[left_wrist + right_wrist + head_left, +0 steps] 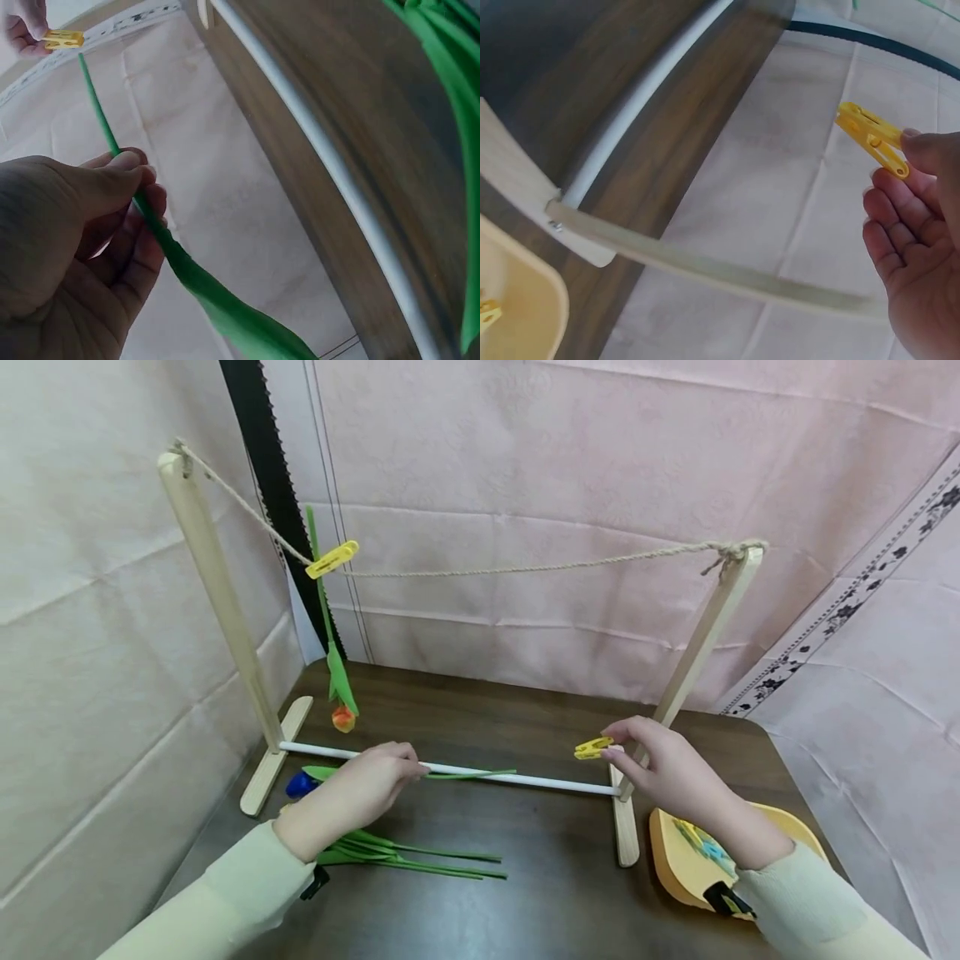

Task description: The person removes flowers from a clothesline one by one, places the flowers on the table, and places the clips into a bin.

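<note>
My left hand (pixel 377 779) pinches the green stem (pixel 148 214) of a blue artificial tulip (pixel 302 785) between thumb and fingers, above the table near the white rod. Between thumb and forefinger, my right hand (pixel 651 758) holds a yellow clothespin (pixel 871 137) by its handle end, near the right post. A rope (pixel 487 572) sags between two wooden posts. On its left part, another yellow clothespin (pixel 332 560) grips an orange tulip (pixel 343 718), which hangs head down. More green flower stems (pixel 420 857) lie on the table below my left forearm, their heads mostly hidden.
A yellow bin (pixel 667 860) with clothespins stands at the right, partly behind my right forearm. The left post (pixel 217 585) and right post (pixel 708 622) rise from flat wooden feet. A white rod (pixel 555 783) joins them low down. Pale cloth surrounds the brown table (pixel 555 877).
</note>
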### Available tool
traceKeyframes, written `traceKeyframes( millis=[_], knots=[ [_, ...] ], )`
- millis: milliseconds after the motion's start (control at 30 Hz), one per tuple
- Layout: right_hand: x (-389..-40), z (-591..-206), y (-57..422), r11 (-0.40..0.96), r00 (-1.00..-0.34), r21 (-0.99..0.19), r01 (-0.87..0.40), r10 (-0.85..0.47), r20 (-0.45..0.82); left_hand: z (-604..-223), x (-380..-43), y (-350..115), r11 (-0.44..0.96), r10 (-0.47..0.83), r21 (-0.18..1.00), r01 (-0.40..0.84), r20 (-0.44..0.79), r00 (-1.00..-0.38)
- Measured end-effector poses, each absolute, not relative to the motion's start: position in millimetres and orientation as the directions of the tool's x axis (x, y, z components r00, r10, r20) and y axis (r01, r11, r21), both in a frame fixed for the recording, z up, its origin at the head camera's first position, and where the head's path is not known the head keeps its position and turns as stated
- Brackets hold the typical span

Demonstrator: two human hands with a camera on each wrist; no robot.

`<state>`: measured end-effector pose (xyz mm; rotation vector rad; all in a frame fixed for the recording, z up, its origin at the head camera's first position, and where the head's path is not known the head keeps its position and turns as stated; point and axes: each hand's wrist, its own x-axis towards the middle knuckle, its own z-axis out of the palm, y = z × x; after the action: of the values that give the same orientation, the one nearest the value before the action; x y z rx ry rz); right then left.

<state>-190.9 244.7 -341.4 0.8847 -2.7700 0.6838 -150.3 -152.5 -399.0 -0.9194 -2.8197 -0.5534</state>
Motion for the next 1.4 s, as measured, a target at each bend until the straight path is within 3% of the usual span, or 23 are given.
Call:
traceKeyframes(
  millis=[267, 533, 700, 1067, 1400],
  knots=[
    [-173, -366, 281, 0.745, -0.86, -0.429, -0.51, -0.434, 0.268, -419, -146, -143, 0.736, 0.602, 0.295, 0.61, 0.129, -0.788],
    [-160, -387, 316, 0.796, -0.879, -0.397, -0.457, -0.338, 0.335, -436, -142, -138, 0.738, 0.634, 0.227, 0.635, 0.087, -0.768],
    [-159, -395, 336, 0.815, -0.889, -0.385, -0.432, -0.313, 0.334, -445, -138, -137, 0.73, 0.644, 0.243, 0.639, 0.068, -0.762],
    [-168, -414, 373, 0.88, -0.958, -0.396, -0.261, -0.188, 0.215, -456, -135, -134, 0.728, 0.65, 0.233, 0.645, 0.067, -0.757],
    [-166, -435, 388, 0.884, -0.975, -0.412, -0.22, -0.181, 0.132, -468, -130, -135, 0.721, 0.653, 0.257, 0.643, 0.058, -0.755]
  ],
)
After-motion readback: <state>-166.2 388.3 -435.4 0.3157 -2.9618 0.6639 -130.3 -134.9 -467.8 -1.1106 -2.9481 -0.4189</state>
